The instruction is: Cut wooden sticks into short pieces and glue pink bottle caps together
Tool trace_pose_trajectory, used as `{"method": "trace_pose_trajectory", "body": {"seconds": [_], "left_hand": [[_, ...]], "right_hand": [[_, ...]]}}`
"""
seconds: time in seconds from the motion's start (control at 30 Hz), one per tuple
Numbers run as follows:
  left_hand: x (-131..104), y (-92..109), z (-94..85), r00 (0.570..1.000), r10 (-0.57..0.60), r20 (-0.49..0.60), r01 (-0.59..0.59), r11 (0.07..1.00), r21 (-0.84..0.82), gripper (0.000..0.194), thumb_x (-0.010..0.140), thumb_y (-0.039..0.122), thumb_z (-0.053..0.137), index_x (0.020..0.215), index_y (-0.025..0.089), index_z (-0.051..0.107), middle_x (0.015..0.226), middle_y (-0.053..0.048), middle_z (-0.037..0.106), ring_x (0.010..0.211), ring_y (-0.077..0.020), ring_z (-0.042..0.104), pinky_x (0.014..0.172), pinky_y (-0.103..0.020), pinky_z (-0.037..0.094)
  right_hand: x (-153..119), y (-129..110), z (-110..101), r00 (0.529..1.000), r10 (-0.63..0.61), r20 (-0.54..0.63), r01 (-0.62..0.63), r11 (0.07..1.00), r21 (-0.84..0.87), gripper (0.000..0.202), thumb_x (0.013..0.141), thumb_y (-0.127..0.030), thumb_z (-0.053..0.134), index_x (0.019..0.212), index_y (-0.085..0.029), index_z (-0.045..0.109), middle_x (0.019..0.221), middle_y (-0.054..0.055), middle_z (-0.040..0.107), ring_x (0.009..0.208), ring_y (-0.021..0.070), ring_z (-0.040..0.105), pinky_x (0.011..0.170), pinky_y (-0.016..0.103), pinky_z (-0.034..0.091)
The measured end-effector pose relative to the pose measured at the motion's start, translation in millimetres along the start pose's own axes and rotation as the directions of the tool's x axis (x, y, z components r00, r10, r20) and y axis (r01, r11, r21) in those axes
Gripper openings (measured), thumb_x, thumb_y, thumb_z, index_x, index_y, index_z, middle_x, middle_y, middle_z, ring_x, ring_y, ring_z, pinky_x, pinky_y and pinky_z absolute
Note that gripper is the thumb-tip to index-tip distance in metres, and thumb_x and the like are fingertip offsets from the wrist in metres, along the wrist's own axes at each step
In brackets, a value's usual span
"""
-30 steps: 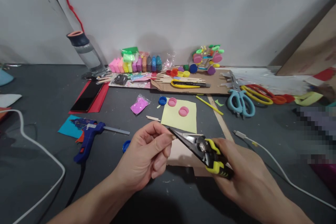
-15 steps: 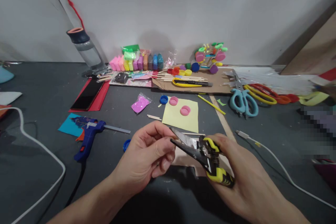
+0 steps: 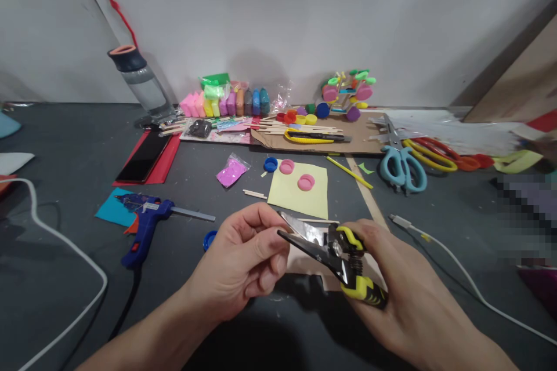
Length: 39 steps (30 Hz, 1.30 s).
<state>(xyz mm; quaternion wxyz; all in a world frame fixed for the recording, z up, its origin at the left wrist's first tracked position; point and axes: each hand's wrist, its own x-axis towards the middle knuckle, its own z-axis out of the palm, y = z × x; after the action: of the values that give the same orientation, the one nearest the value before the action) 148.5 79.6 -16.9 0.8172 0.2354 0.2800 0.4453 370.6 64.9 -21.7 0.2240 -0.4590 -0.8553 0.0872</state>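
Observation:
My right hand [image 3: 400, 284] is wrapped round the yellow-and-black handles of a pair of pruning shears [image 3: 337, 249], whose blades stand apart and point left. Their tips reach the fingertips of my left hand [image 3: 246, 258]. That hand is closed in a pinch; whatever lies between thumb and fingers is too small or hidden to make out. Beneath the shears, a piece of cardboard [image 3: 304, 264] is partly covered. Just beyond the hands lies a yellow paper sheet [image 3: 298, 200] with two pink bottle caps [image 3: 306, 182] on it, and a blue cap [image 3: 270, 164] sits at its corner.
To the left lies a blue glue gun [image 3: 145, 226] with its black cord. A phone [image 3: 145, 156] rests on red paper, near a water bottle [image 3: 141, 81]. Light-blue scissors [image 3: 402, 168] and a white cable [image 3: 461, 278] are on the right. Sticks and a yellow cutter [image 3: 311, 137] lie at the back.
Both hands and the shears have shifted very slightly left in view, much as the whole scene has. The blades remain apart at my left fingertips.

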Motion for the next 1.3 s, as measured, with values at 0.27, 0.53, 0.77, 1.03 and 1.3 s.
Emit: {"method": "trace_pose_trajectory", "body": {"seconds": [0.27, 0.53, 0.77, 1.03, 1.3], "left_hand": [[1, 0, 2.4, 1.0, 0.005, -0.029, -0.003, 0.999, 0.05, 0.031, 0.075, 0.036, 0.082, 0.076, 0.017, 0.057, 0.046, 0.006, 0.055, 0.029, 0.0003, 0.027, 0.029, -0.008, 0.023], [-3, 0, 3.6, 0.996, 0.071, -0.044, -0.069, 0.996, 0.051, 0.027, 0.078, 0.032, 0.08, 0.072, 0.016, 0.06, 0.049, 0.005, 0.059, 0.031, -0.0013, 0.04, 0.03, -0.007, 0.026], [-3, 2, 4.2, 0.996, 0.068, -0.057, -0.068, 0.998, 0.009, 0.025, 0.074, 0.031, 0.084, 0.074, 0.016, 0.064, 0.048, 0.004, 0.06, 0.034, -0.0027, 0.046, 0.031, -0.007, 0.031], [-2, -2, 1.9, 0.997, 0.081, -0.018, -0.081, 0.997, 0.018, 0.025, 0.076, 0.031, 0.083, 0.076, 0.016, 0.063, 0.048, 0.005, 0.061, 0.03, -0.0018, 0.044, 0.029, -0.006, 0.029], [-4, 2, 2.8, 0.988, 0.155, 0.009, -0.155, 0.988, 0.026, 0.016, 0.081, 0.024, 0.078, 0.076, 0.016, 0.065, 0.054, 0.004, 0.063, 0.039, -0.0029, 0.054, 0.035, -0.006, 0.039]], "right_hand": [[-5, 2, 3, 0.995, -0.055, -0.079, 0.046, 0.993, -0.112, 0.014, 0.08, -0.016, 0.048, 0.093, -0.02, 0.046, 0.068, 0.002, 0.056, 0.053, 0.0168, 0.054, 0.047, 0.025, 0.04], [1, -1, 4, 0.995, 0.067, -0.074, -0.062, 0.996, 0.059, 0.013, 0.083, -0.017, 0.049, 0.094, -0.022, 0.046, 0.072, 0.0, 0.057, 0.056, 0.0139, 0.056, 0.05, 0.021, 0.044], [-1, -3, 1, 0.999, 0.04, 0.027, -0.043, 0.993, 0.106, 0.021, 0.083, -0.018, 0.051, 0.104, -0.02, 0.048, 0.086, 0.004, 0.062, 0.071, 0.0161, 0.061, 0.06, 0.024, 0.05], [-6, -1, 7, 1.0, -0.004, -0.031, 0.003, 1.0, -0.006, 0.011, 0.082, -0.016, 0.046, 0.091, -0.022, 0.045, 0.067, -0.001, 0.057, 0.054, 0.0154, 0.054, 0.048, 0.024, 0.04], [-5, 0, 11, 0.992, 0.109, -0.057, -0.104, 0.991, 0.088, 0.016, 0.084, -0.019, 0.051, 0.099, -0.023, 0.046, 0.073, -0.002, 0.057, 0.059, 0.0141, 0.056, 0.052, 0.021, 0.044]]}}
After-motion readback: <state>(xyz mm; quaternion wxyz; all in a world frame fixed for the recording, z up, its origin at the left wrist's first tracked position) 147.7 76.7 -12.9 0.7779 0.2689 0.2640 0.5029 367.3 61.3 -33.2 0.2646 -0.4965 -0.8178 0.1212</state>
